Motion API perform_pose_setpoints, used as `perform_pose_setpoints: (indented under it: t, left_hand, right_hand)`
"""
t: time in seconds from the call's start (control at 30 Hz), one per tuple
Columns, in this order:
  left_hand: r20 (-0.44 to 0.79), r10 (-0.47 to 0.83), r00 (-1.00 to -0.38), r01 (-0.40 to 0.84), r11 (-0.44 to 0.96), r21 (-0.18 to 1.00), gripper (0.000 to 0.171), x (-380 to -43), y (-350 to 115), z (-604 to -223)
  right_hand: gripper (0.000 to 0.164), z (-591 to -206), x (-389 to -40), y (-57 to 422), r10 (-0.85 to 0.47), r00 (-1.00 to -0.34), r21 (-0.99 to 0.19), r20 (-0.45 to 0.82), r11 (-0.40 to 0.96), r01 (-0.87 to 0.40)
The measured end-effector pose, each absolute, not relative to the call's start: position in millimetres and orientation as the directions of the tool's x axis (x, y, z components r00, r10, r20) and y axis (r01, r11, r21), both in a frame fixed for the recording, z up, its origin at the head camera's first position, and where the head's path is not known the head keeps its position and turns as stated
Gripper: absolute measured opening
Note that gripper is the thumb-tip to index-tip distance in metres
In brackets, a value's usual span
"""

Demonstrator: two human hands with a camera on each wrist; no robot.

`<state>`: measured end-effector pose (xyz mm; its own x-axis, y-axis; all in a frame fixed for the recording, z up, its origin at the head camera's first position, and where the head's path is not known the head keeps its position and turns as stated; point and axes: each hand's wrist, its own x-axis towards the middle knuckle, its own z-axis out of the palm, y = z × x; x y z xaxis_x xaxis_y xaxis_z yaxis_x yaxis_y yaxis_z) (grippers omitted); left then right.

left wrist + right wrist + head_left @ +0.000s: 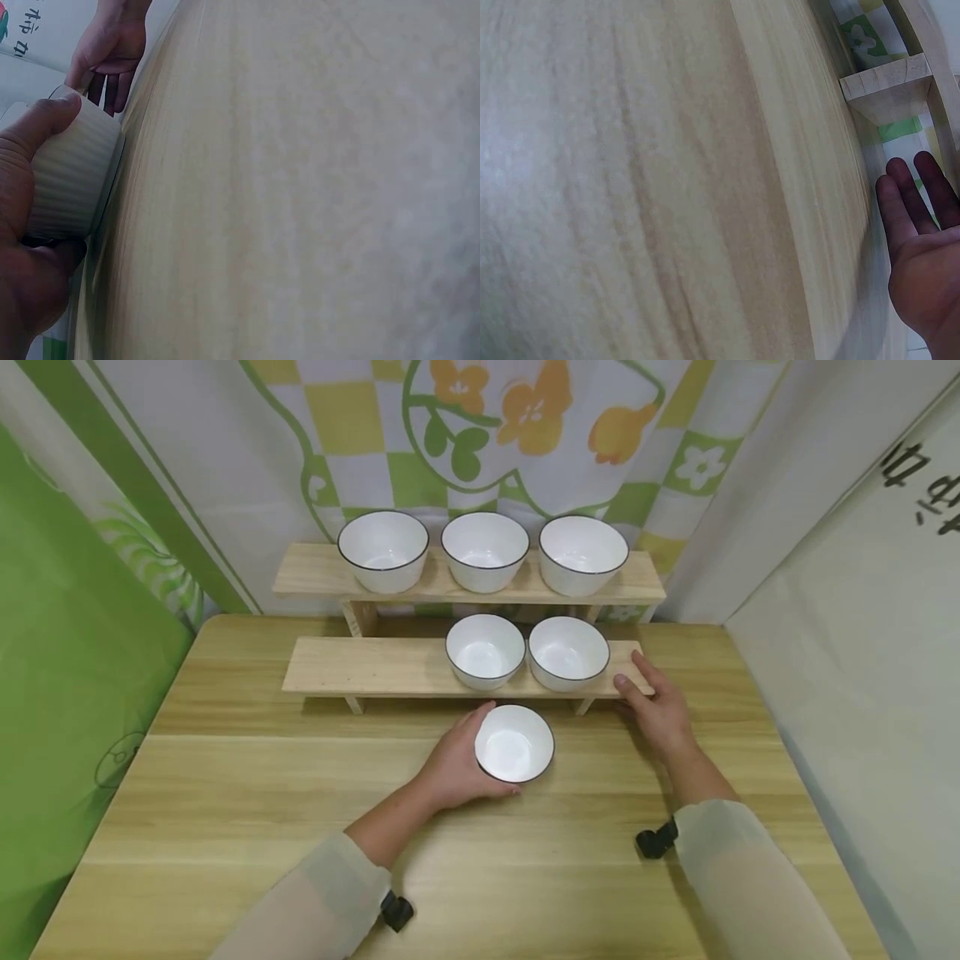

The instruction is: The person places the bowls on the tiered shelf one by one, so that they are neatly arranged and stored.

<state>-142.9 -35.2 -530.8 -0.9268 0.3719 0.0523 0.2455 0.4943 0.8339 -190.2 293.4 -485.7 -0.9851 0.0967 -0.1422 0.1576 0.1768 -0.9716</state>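
Observation:
My left hand (pixel 459 766) grips a white bowl (pixel 515 744) with a dark rim, fingers and thumb spread round its side. That bowl is in front of the lower shelf; its ribbed outer wall (pixel 71 169) shows in the left wrist view. My right hand (pixel 663 714) touches the right end of the lower wooden shelf (pixel 367 667), thumb and index finger at the board's edge. In the right wrist view its other fingers (pixel 897 206) lie fairly straight below the board. Two similar bowls, a middle one (pixel 486 653) and a right one (pixel 569 655), stand upright on that shelf.
Behind and higher, an upper shelf (pixel 311 572) carries three white bowls: left (pixel 384 553), middle (pixel 485 553) and right (pixel 583 557). Both shelves stand on a wooden table (pixel 247 810). A patterned curtain (pixel 352 431) hangs behind; a white panel (pixel 862 635) borders the right side.

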Motion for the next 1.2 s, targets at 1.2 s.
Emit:
perform_pose_setpoints:
  t: [1.2]
  left_hand:
    - [0.095,0.262,-0.960,0.214,0.475,0.854,0.124,-124.1,-98.3,-501.2]
  right_hand:
    - [0.072,-486.0,-183.7,290.9,0.096,-0.988,-0.979,-0.123,0.154,0.137]
